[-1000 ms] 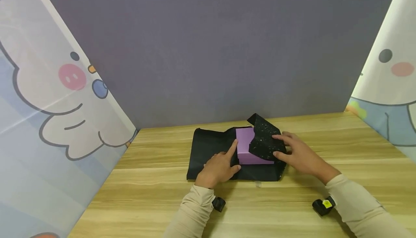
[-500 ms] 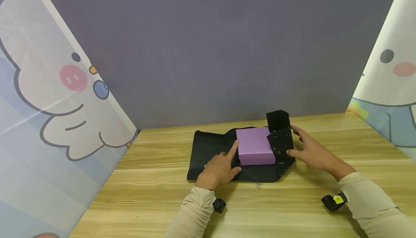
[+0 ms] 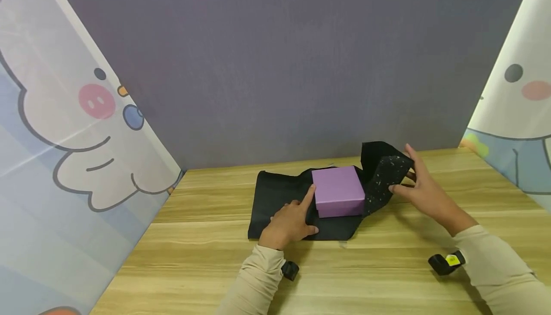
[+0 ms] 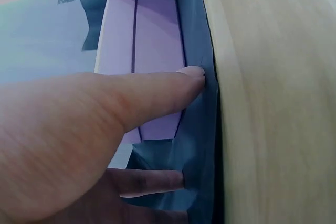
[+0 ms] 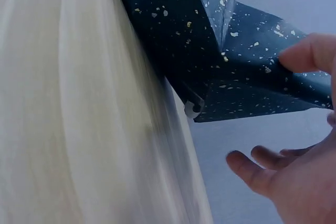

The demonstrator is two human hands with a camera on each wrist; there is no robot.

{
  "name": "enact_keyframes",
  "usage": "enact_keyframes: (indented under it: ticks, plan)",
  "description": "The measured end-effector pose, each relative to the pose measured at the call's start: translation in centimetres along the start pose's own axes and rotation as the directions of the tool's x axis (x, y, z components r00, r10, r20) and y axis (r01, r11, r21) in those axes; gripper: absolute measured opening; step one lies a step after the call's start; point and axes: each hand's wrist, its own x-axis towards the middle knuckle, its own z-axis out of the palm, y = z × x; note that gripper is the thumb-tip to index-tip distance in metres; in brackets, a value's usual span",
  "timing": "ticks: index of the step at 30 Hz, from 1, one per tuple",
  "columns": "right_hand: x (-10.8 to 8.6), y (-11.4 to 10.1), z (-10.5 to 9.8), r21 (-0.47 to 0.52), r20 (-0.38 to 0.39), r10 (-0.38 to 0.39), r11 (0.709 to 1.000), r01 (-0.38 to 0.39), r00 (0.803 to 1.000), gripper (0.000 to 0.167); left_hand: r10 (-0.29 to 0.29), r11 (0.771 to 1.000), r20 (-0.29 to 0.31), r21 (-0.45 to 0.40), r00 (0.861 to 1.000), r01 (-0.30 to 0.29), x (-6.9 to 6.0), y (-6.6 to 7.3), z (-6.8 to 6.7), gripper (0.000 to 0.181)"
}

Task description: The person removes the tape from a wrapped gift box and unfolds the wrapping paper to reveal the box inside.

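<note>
A purple box (image 3: 337, 184) sits on a sheet of black wrapping paper (image 3: 275, 200), whose underside is speckled. My left hand (image 3: 286, 224) lies flat-fingered at the box's left side, with the index fingertip on the box's edge. In the left wrist view its thumb (image 4: 157, 95) rests on the paper in front of the box. My right hand (image 3: 428, 195) holds the raised, partly folded right end of the sheet (image 3: 387, 176). Its thumb lies on the speckled side in the right wrist view, other fingers are spread below, and part of the grip is out of sight.
The wooden table (image 3: 206, 276) runs back to a grey panel (image 3: 280, 66). Cartoon-printed sheets (image 3: 51, 162) stand at the left and right sides. A small bit of clear tape (image 5: 192, 109) sticks to the paper's edge in the right wrist view.
My right hand has drawn the speckled flap off the box's top and raised it to the right, uncovering the lid. The left hand has stayed in place.
</note>
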Motion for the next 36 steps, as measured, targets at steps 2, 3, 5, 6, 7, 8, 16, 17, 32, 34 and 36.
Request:
enact_keyframes:
  ticks: [2, 3, 5, 6, 7, 8, 16, 17, 32, 34, 36]
  plan:
    - [-0.1, 0.0, -0.1, 0.000, -0.049, -0.034, 0.999, 0.034, 0.998, 0.093, -0.003, 1.000, 0.005, -0.003, 1.000, 0.003, 0.0, 0.0, 0.1, 0.106]
    - [-0.1, 0.0, -0.1, 0.001, -0.068, -0.048, 0.999, 0.048, 0.997, 0.084, -0.003, 1.000, 0.005, -0.004, 1.000, 0.003, 0.0, 0.1, 0.1, 0.106]
    - [-0.3, -0.1, -0.5, -0.031, -0.093, -0.046, 0.999, 0.043, 0.995, 0.060, -0.002, 1.000, 0.008, -0.004, 1.000, 0.002, 0.0, 0.1, 0.1, 0.106]
    - [-0.3, -0.1, -0.7, -0.050, -0.097, -0.038, 0.998, 0.033, 0.995, 0.050, 0.000, 1.000, 0.007, -0.003, 1.000, 0.000, 0.0, 0.1, 0.1, 0.106]
    - [-0.4, -0.2, -1.0, -0.072, -0.099, -0.029, 0.997, 0.022, 0.995, 0.042, 0.000, 1.000, 0.006, -0.002, 1.000, 0.000, 0.0, 0.1, 0.1, 0.106]
    - [-0.4, -0.3, -1.3, -0.091, -0.093, -0.014, 0.996, 0.005, 0.996, 0.040, -0.001, 1.000, 0.007, -0.004, 1.000, 0.001, 0.1, 0.1, 0.0, 0.106]
    - [-0.3, -0.5, -3.1, -0.201, -0.035, 0.265, 0.943, -0.266, 0.964, 0.068, -0.013, 1.000, 0.013, -0.002, 1.000, 0.013, 0.1, 0.1, 0.1, 0.106]
    - [-0.2, -0.5, -3.3, -0.216, -0.023, 0.294, 0.932, -0.291, 0.956, 0.068, -0.017, 1.000, 0.013, -0.005, 1.000, 0.017, 0.1, 0.0, 0.1, 0.105]
    - [-0.3, -0.6, -2.3, -0.655, 0.030, -0.334, 0.706, 0.271, 0.942, 0.034, -0.034, 0.999, 0.037, -0.025, 0.999, 0.035, -0.2, 0.2, -0.2, 0.070]
    - [-0.3, -0.5, -2.2, -0.677, 0.019, -0.373, 0.678, 0.286, 0.928, 0.032, -0.032, 0.999, 0.040, -0.024, 0.999, 0.033, -0.2, 0.2, -0.3, 0.069]
    - [-0.4, -0.4, -2.2, -0.688, 0.010, -0.382, 0.668, 0.283, 0.924, 0.030, -0.033, 0.999, 0.043, -0.021, 0.999, 0.034, -0.3, 0.3, -0.3, 0.068]
